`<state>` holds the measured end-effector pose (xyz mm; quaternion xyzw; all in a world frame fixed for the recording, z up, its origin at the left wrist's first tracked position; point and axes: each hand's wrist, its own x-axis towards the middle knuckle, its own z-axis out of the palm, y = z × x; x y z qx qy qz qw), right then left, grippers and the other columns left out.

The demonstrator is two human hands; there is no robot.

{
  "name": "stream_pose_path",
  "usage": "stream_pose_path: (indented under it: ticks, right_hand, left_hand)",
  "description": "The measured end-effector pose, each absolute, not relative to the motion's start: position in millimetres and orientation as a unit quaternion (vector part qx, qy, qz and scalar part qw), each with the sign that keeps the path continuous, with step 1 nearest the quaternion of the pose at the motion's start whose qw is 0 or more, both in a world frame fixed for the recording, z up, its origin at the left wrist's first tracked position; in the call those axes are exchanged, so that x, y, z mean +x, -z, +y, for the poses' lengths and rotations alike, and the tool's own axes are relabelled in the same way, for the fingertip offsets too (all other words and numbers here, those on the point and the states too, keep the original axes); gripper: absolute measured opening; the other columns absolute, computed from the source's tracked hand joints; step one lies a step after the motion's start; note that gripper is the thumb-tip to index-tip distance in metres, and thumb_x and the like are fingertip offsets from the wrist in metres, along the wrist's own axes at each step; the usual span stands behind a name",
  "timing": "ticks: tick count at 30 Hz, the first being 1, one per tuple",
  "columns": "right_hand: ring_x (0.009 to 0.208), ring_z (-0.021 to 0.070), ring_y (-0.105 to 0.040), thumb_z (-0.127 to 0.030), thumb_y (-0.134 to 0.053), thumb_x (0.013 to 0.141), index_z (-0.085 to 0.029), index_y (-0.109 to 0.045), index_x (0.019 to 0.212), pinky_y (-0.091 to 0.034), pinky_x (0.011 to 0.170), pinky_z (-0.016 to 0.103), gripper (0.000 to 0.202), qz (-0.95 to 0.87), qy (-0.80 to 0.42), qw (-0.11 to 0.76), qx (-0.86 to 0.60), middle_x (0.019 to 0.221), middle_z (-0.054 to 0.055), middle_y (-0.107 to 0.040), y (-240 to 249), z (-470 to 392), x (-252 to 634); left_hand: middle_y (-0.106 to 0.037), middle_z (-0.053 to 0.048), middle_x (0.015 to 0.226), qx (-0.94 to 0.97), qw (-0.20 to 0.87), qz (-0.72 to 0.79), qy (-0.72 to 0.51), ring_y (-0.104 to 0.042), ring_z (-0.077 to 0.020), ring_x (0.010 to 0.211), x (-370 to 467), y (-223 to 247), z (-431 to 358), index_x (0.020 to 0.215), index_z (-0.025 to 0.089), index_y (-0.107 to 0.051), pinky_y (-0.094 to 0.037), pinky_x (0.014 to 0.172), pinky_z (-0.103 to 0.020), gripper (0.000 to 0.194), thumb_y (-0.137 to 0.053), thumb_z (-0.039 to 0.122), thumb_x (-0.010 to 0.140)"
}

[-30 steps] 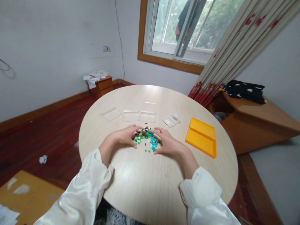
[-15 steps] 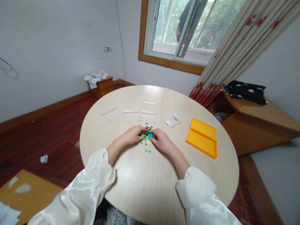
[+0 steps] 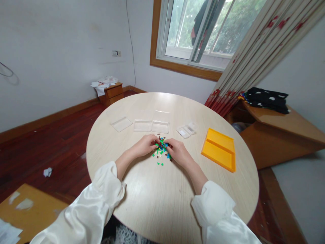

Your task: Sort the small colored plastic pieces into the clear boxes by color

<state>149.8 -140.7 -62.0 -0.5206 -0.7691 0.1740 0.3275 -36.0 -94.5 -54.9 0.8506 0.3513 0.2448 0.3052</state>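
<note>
A small heap of loose building bricks (image 3: 161,147) in green, blue, brown and cream lies mid-table. My left hand (image 3: 146,145) is at the heap's left side, its thumb and fingers curled into the bricks. From the right, my right hand (image 3: 179,151) reaches in the same way, with thumb and fingertips around bricks on that side. Which single pieces each hand pinches is too small to make out. Two green pieces (image 3: 160,164) lie apart on the near side, and a brown piece (image 3: 158,134) lies beyond the heap.
Clear plastic boxes (image 3: 142,126) stand open behind the heap, with a clear lid or tray (image 3: 122,124) to their left. Another small clear case (image 3: 186,130) lies right of them. A yellow divided tray (image 3: 218,152) sits at the right of the round table (image 3: 157,203).
Both hands have shifted slightly apart, and more of the heap shows between them. Some blue and brown bricks now lie spread nearer on the right side.
</note>
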Motion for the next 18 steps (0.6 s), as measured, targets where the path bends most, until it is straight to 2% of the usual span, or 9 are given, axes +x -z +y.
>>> stream_pose_path:
  ticks: [6,10,13,16,18]
  right_hand:
    - [0.084,0.0164,-0.061,-0.009,-0.051,0.078,-0.020,-0.064,0.106,-0.048,0.078,0.031,0.033,-0.772,-0.177,0.322,-0.518,0.099,0.007,-0.067,56,-143,157]
    - [0.076,0.0154,-0.059,-0.014,-0.053,0.080,-0.018,-0.063,0.106,-0.046,0.073,0.031,0.028,-0.768,-0.171,0.297,-0.541,0.094,0.008,-0.067,44,-148,161]
    - [0.068,0.0146,-0.056,-0.021,-0.062,0.077,-0.016,-0.064,0.100,-0.043,0.066,0.028,0.024,-0.767,-0.190,0.238,-0.565,0.078,0.005,-0.065,35,-151,166]
    - [0.063,0.0138,-0.053,-0.026,-0.074,0.066,-0.017,-0.060,0.103,-0.039,0.059,0.025,0.041,-0.774,-0.230,0.174,-0.564,0.069,-0.001,-0.059,33,-153,171]
    - [0.063,0.0134,-0.052,-0.024,-0.077,0.061,-0.017,-0.058,0.104,-0.038,0.059,0.024,0.047,-0.777,-0.245,0.150,-0.560,0.069,-0.002,-0.058,34,-154,172]
  left_hand:
    - [-0.062,-0.003,0.087,0.848,0.319,0.334,-0.259,-0.056,-0.0137,0.079,-43,50,-92,0.087,0.015,-0.065,-0.045,0.076,-0.027,0.022,-0.052,0.005,0.072]
    - [-0.061,-0.006,0.094,0.847,0.327,0.339,-0.244,-0.055,-0.0156,0.082,-48,46,-91,0.096,0.015,-0.063,-0.045,0.076,-0.029,0.024,-0.057,0.011,0.073]
    - [-0.057,-0.010,0.111,0.862,0.323,0.327,-0.212,-0.052,-0.0222,0.102,-54,44,-90,0.111,0.017,-0.058,-0.042,0.089,-0.035,0.047,-0.070,0.023,0.067]
    - [-0.049,-0.012,0.126,0.877,0.315,0.319,-0.173,-0.042,-0.0273,0.118,-60,45,-89,0.126,0.020,-0.048,-0.034,0.101,-0.041,0.079,-0.080,0.033,0.055]
    - [-0.045,-0.012,0.128,0.882,0.313,0.323,-0.139,-0.039,-0.0290,0.122,-62,47,-89,0.131,0.021,-0.043,-0.032,0.103,-0.042,0.091,-0.083,0.035,0.050]
